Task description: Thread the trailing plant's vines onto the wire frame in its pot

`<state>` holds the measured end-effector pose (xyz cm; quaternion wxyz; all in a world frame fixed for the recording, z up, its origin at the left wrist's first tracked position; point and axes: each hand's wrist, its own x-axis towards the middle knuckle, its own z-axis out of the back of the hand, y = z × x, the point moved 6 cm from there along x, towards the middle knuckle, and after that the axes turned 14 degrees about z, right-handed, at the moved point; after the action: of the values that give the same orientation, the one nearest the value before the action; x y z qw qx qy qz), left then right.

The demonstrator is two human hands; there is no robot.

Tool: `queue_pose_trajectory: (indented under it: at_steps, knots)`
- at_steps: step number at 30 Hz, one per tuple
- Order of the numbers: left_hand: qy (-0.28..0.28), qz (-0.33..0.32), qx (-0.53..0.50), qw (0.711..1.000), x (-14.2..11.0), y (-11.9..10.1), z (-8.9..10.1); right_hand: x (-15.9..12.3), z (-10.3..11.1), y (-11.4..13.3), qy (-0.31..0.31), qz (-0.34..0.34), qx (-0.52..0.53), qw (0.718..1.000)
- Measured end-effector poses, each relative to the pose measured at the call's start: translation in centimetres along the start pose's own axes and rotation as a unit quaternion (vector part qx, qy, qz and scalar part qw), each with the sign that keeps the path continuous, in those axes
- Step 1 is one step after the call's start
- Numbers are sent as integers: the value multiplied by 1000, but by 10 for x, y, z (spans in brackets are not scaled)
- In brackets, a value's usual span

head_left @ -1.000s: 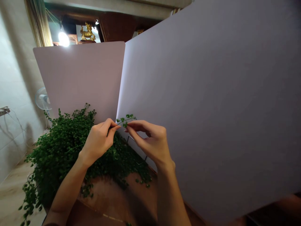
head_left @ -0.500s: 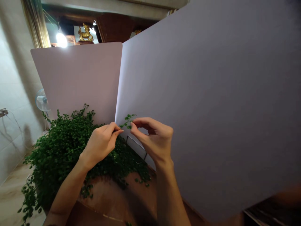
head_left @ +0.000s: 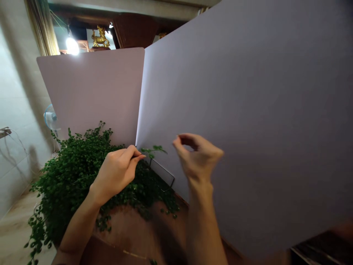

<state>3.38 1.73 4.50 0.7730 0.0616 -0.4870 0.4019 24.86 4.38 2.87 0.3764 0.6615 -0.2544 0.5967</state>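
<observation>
Thumb and forefinger of my left hand (head_left: 118, 167) pinch the end of a small green sprig (head_left: 153, 150), whose leafy tip points right. To its right, apart from the sprig, my right hand (head_left: 198, 152) is raised in front of the white panel, thumb and forefinger pressed together. Whatever may be between those fingertips is too small to make out. A large mass of trailing round-leaved plants (head_left: 74, 173) fills the space behind and under my left hand, with some strands hanging over the table's left side.
A brown table (head_left: 132, 228) lies under the plants. Tall white panels (head_left: 248, 129) stand behind, joined at a corner, with a thin metal wire frame (head_left: 162, 173) at their foot. Beyond them are a lit bulb (head_left: 72, 46), a golden figurine (head_left: 100, 37) and a fan (head_left: 50, 117).
My right hand has let go of the sprig and moved right, away from it. My left hand keeps its pinch, and the sprig's tip now hangs lower.
</observation>
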Motion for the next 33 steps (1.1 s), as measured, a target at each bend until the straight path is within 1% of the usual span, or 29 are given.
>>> queue_pose_trajectory:
  at_steps: [1,3,5,6,8,10,11,13,16,18,20,24,30,33]
  knots:
    - [-19,3,-11,1000,0,0,6,-1,7,-12,-13,-34,-4,999]
    - [-53,10,-21,998,1,2,14,-3,14,-29,-2,-95,41,995]
    - [-61,18,-21,998,4,8,11,-4,10,-33,35,-121,101,987]
    - [-57,22,-18,998,6,12,7,-4,6,-31,60,-119,117,984]
    - [-42,30,-11,999,9,19,-3,-4,-3,-21,101,-91,103,985]
    - [-27,38,0,999,12,25,-12,-3,-11,-8,120,-57,71,989]
    - [-19,43,7,999,13,27,-16,-3,-14,-1,125,-46,73,988]
    - [-8,49,18,999,14,30,-20,-2,-20,13,140,-36,125,982]
    - [2,56,21,998,15,30,-22,-3,-28,36,187,-5,221,957]
    - [8,56,21,998,15,29,-23,-4,-31,45,207,22,245,947]
    - [15,54,20,998,15,27,-24,-4,-33,49,211,43,243,946]
    - [16,53,15,998,14,27,-24,-3,-34,48,196,79,216,953]
    - [25,47,-1,999,13,24,-25,-2,-31,51,183,105,206,956]
    - [21,44,-1,999,12,22,-24,-1,-29,52,174,116,202,957]
